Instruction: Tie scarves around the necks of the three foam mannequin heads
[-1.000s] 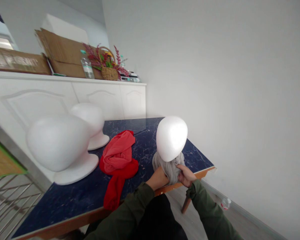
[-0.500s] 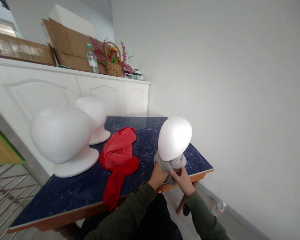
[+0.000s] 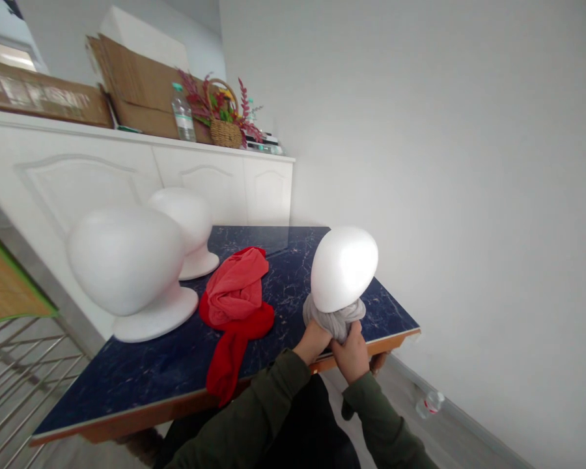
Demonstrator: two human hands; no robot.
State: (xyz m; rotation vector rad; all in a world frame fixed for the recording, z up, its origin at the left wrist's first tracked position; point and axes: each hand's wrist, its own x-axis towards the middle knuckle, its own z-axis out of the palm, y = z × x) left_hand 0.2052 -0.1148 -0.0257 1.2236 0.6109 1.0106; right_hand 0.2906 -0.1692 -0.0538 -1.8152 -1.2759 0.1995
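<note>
A white foam mannequin head (image 3: 342, 267) stands near the front right corner of the dark blue marble table (image 3: 151, 374). A grey scarf (image 3: 336, 318) is wrapped around its neck. My left hand (image 3: 312, 341) grips the scarf at the left side of the neck. Just to its right, my right hand (image 3: 351, 355) holds the scarf's bunched ends in front of the neck. Both hands touch each other at the table's front edge.
Red scarves (image 3: 234, 303) lie heaped mid-table, one end hanging over the front edge. Two more foam heads (image 3: 127, 260) (image 3: 185, 221) stand at the left. A white sideboard (image 3: 127, 176) behind carries cardboard boxes, a water bottle (image 3: 181, 114) and a flower basket (image 3: 224, 127). A bottle (image 3: 427, 404) lies on the floor.
My right hand has moved left and up from beside the scarf to its front, closing on the bunched ends next to my left hand. The scarf sits tighter around the neck.
</note>
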